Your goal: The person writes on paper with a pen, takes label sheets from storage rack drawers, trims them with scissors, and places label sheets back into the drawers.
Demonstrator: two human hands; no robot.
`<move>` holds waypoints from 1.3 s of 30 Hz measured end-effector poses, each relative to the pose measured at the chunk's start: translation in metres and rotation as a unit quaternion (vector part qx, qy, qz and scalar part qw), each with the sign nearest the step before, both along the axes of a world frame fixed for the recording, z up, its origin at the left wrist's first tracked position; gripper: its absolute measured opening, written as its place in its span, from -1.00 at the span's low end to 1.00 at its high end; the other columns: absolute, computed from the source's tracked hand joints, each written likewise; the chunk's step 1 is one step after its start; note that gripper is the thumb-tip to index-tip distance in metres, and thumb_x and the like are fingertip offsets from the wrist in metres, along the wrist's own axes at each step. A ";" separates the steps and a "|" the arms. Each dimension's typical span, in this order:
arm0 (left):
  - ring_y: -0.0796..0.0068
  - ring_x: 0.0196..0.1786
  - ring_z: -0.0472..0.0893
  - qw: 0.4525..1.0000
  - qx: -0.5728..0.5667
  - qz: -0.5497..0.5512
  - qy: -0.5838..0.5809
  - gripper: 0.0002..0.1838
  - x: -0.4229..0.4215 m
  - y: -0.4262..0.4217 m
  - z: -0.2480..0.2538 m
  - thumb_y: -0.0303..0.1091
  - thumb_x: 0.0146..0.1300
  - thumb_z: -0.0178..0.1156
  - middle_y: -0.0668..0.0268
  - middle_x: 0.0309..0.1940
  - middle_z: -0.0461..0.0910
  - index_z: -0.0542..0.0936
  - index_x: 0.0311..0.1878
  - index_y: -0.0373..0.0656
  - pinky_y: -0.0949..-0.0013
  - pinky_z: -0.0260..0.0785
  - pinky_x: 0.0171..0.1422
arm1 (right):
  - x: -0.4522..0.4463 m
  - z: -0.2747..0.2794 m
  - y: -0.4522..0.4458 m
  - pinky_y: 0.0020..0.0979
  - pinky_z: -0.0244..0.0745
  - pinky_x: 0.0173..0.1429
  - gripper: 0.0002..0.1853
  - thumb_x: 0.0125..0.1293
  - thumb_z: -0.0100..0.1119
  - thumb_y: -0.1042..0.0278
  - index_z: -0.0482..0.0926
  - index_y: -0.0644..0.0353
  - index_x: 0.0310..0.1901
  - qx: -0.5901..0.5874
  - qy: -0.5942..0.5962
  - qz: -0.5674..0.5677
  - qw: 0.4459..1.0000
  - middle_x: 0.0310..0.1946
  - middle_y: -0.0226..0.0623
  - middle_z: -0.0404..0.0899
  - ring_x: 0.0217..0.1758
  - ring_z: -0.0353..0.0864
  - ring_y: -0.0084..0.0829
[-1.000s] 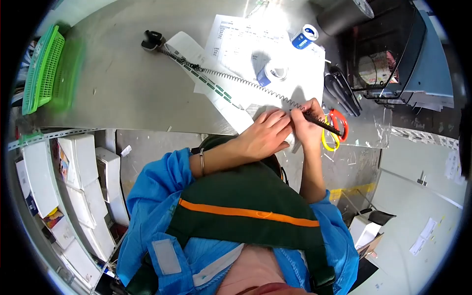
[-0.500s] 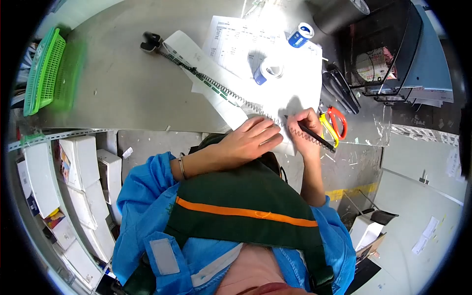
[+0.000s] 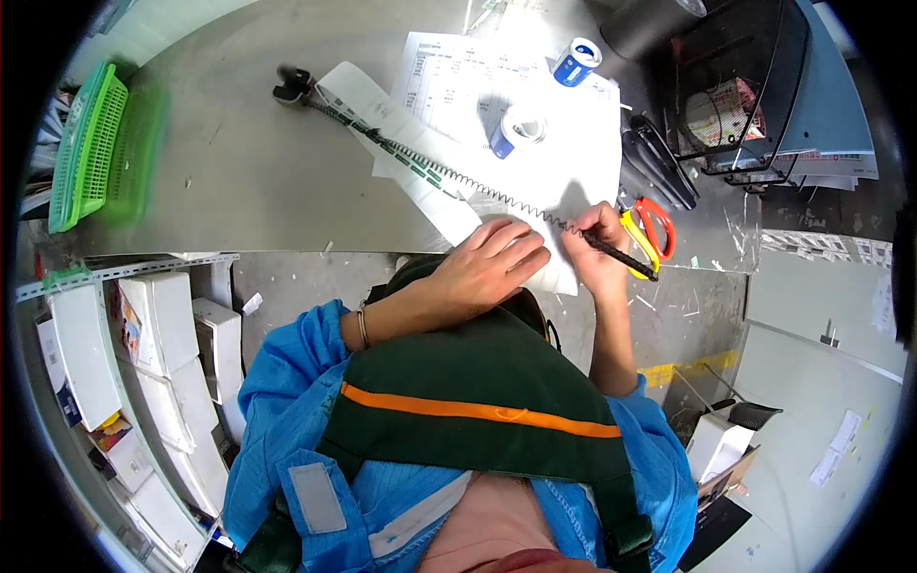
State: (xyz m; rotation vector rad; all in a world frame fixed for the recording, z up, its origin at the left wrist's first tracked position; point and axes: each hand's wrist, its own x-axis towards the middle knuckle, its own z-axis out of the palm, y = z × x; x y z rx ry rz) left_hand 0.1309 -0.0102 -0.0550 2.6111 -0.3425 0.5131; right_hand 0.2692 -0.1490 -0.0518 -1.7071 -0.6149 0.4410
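My right hand (image 3: 598, 256) grips a black pen (image 3: 626, 258) at the table's near edge. A thin coiled cord (image 3: 487, 189) runs from the pen across the papers to a small black pen stand (image 3: 294, 86). With fingers stretched out, my left hand (image 3: 487, 267) lies flat on the near end of a white paper strip (image 3: 441, 212) with green marks. Beneath the strip is a printed sheet (image 3: 449, 81). Two blue-and-white rolls, one standing (image 3: 577, 63) and one nearer (image 3: 517, 132), rest on the papers. Red-and-yellow scissors (image 3: 651, 229) lie right of my right hand.
A black stapler-like tool (image 3: 659, 167) sits behind the scissors. Black mesh racks (image 3: 735, 95) with papers stand at the far right, next to a dark cylinder (image 3: 654, 27). Green baskets (image 3: 91, 143) are at the left end; shelved white boxes (image 3: 162, 325) stand below.
The pen has turned and shifted slightly, its rear end lower on the right. My right hand has moved a little. My left hand stays on the paper; the whole view shifts slightly.
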 end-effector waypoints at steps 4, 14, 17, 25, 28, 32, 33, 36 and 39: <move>0.23 0.19 0.32 1.000 -0.001 0.003 -0.004 -0.53 0.001 -0.001 0.001 -0.36 0.04 0.19 0.18 0.07 0.36 0.42 0.08 -0.22 0.16 0.17 0.23 | -0.003 0.005 0.003 -0.61 0.29 -0.40 -0.79 -0.01 0.17 0.64 0.31 0.17 -0.47 0.016 0.006 -0.008 1.000 -0.55 -0.49 0.35 -0.47 0.34 -0.67; 0.15 0.16 0.28 0.992 0.077 0.097 -0.025 -0.52 0.020 0.008 0.012 -0.25 0.04 0.16 0.16 0.03 0.35 0.43 0.08 -0.13 0.14 0.11 0.25 | 0.024 0.064 0.029 -0.60 0.32 -0.35 -0.85 0.12 0.21 0.57 0.47 0.20 -0.28 0.058 -0.278 -0.122 0.951 -0.45 -0.42 0.44 -0.44 0.38 -0.64; 0.14 0.23 0.21 0.992 0.084 0.076 0.047 -0.32 0.009 0.008 0.036 -0.15 -0.08 0.28 0.14 0.13 0.30 0.37 0.17 -0.13 0.06 0.00 0.32 | 0.052 0.072 0.057 -0.39 0.31 -0.19 -0.77 0.07 0.16 0.57 0.54 0.11 -0.20 -0.123 -0.506 -0.064 0.851 -0.37 -0.28 0.48 -0.36 0.48 -0.35; 0.20 0.20 0.25 0.997 -0.077 -0.001 0.004 -0.48 -0.037 0.004 0.013 -0.37 0.02 0.20 0.22 0.13 0.32 0.41 0.13 -0.11 0.09 0.05 0.19 | 0.055 0.028 0.079 -0.28 0.25 -0.01 -0.49 0.10 0.12 0.47 0.38 0.00 0.14 -0.265 -0.411 -0.070 0.869 -0.21 -0.24 0.52 -0.10 0.51 -0.25; 0.22 0.09 0.32 0.993 -0.119 0.016 -0.013 -0.60 -0.039 0.003 0.013 -0.39 0.07 0.18 0.26 0.04 0.39 0.48 0.04 -0.11 0.16 0.12 0.09 | 0.037 0.029 0.055 -0.31 0.25 -0.09 -0.55 0.09 0.14 0.48 0.43 0.08 0.08 -0.213 -0.393 -0.087 0.890 -0.30 -0.32 0.52 -0.49 0.44 -0.42; 0.31 -0.19 0.47 0.989 -0.127 -0.007 -0.080 -0.76 -0.037 -0.015 0.012 -0.42 0.08 0.19 0.30 -0.24 0.49 0.56 -0.13 -0.13 0.29 0.28 -0.14 | 0.002 0.034 -0.003 -0.49 0.29 -0.38 -0.87 0.14 0.17 0.50 0.52 0.22 -0.25 -0.124 -0.372 -0.125 0.911 -0.53 -0.38 0.49 -0.60 0.38 -0.58; 0.33 -0.25 0.49 0.986 -0.155 -0.029 -0.056 -0.77 -0.036 -0.024 0.011 -0.42 0.09 0.19 0.30 -0.29 0.50 0.55 -0.13 -0.13 0.31 0.31 -0.21 | -0.009 0.030 -0.022 -0.54 0.28 -0.47 -0.95 0.16 0.18 0.50 0.52 0.25 -0.37 -0.105 -0.328 -0.147 0.927 -0.60 -0.41 0.47 -0.60 0.38 -0.63; 0.34 -0.44 0.54 0.974 -0.199 -0.105 -0.009 -0.81 -0.026 -0.064 -0.002 -0.39 0.12 0.18 0.27 -0.43 0.51 0.56 -0.16 -0.12 0.37 0.39 -0.43 | -0.050 0.018 -0.067 -0.56 0.26 -0.53 -0.72 0.14 0.21 0.50 0.35 0.20 -0.64 -0.044 -0.189 -0.206 0.959 -0.69 -0.45 0.41 -0.59 0.30 -0.69; 0.29 -0.45 0.59 0.980 -0.108 -0.165 0.028 -0.82 0.001 -0.123 -0.054 -0.35 0.14 0.18 0.22 -0.42 0.55 0.56 -0.17 -0.11 0.33 0.45 -0.43 | -0.064 0.005 -0.112 -0.39 0.22 -0.52 -0.70 0.09 0.22 0.45 0.32 0.18 -0.69 0.041 -0.141 -0.098 0.984 -0.73 -0.30 0.29 -0.65 0.27 -0.45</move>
